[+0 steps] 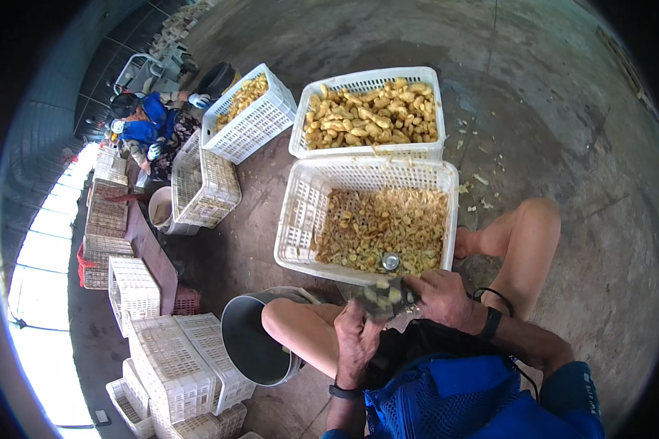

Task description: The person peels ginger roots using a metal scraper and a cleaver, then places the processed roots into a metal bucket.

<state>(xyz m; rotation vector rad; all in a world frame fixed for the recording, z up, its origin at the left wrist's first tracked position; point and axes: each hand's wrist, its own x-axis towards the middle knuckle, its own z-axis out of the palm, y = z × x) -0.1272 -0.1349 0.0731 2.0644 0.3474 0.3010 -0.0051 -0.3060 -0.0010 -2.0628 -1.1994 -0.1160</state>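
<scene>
My left hand is closed, its fingers curled up at the near edge of a dark, flat, broad piece that carries pale yellow-green bits; what exactly the fingers hold is hidden. From the other side, my right hand is closed round the right end of this dark piece. Both hands are above my lap, just short of a white plastic crate. Inside that crate lie yellowish-brown peelings and scraps. A small round metal piece rests on the scraps close to my hands.
Behind it, a second white crate holds yellow knobby roots. A grey bucket stands by my left knee. At the far left, another person in blue sits beside a crate of similar roots. Stacked crates line the left.
</scene>
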